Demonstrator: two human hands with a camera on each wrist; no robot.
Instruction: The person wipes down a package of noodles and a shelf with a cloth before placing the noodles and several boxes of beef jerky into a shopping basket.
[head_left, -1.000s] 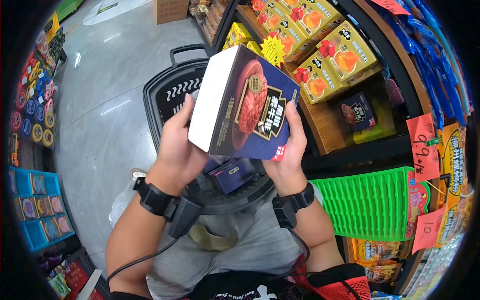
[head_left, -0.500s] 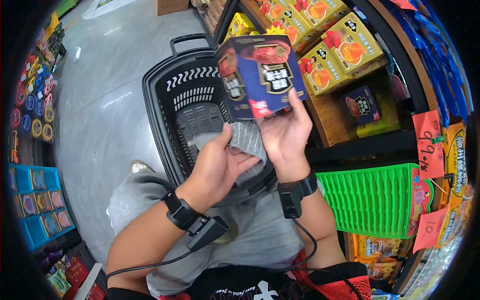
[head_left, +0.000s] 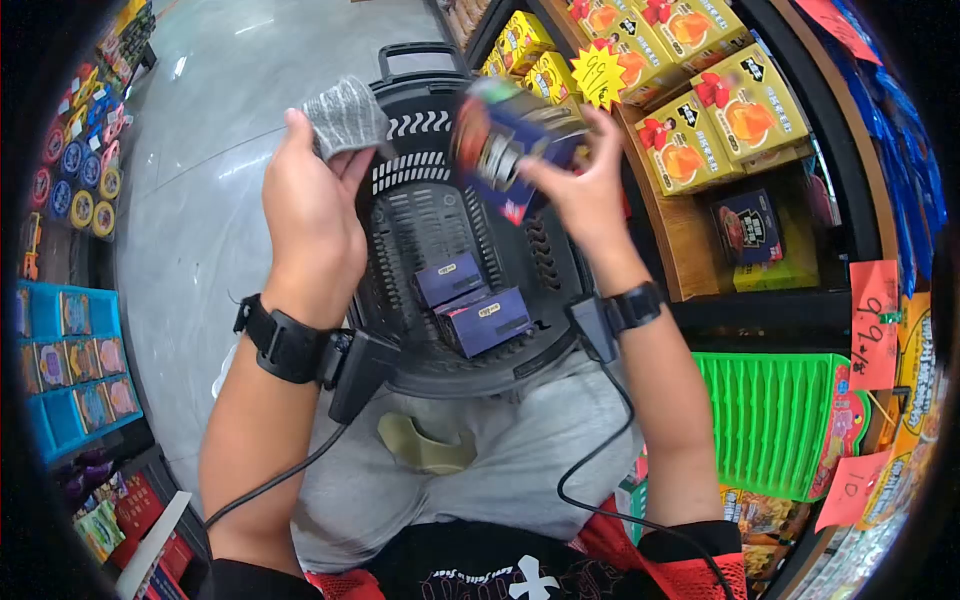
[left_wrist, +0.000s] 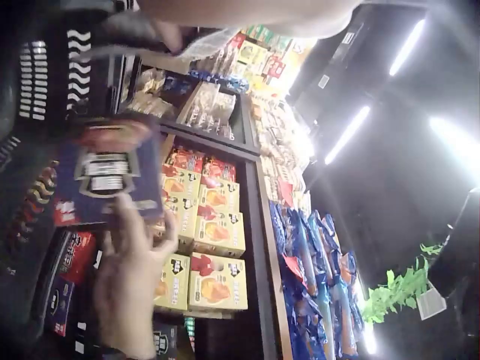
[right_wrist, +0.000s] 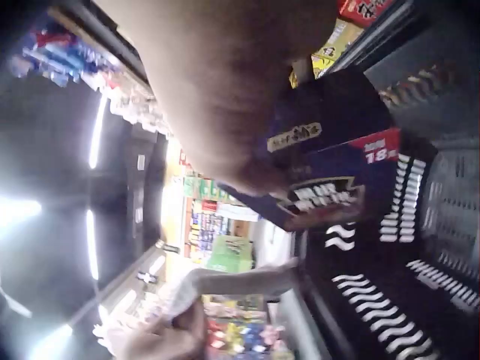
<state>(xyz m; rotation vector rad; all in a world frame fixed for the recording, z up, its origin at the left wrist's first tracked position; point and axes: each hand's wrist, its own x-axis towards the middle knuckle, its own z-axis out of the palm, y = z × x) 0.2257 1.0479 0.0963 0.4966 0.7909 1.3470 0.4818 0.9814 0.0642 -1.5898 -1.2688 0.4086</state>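
In the head view my left hand [head_left: 318, 225] is raised at the left of the black basket, holding a grey streaked cloth [head_left: 348, 118] between thumb and fingers. My right hand [head_left: 592, 195] grips a dark blue box [head_left: 515, 145] with a steak picture, tilted over the basket's right side and blurred. The right wrist view shows that box [right_wrist: 322, 169] from its printed side, with a red corner marked 18. Below, two purple-blue boxes [head_left: 485, 322] lie in the near end of the shopping basket [head_left: 410, 225].
At the right, a shelf [head_left: 675, 245] carries stacked yellow boxes [head_left: 740, 105] and another dark blue box [head_left: 750, 228]. A green ridged board [head_left: 770, 425] stands nearer, beside red price cards [head_left: 873, 325]. Grey floor [head_left: 220, 130] and a blue rack [head_left: 75, 350] lie leftward.
The left hand, with the cloth, has come from beside the box to the upper left. The right hand has turned and tilted the box over the basket. Boxes inside the basket show now.
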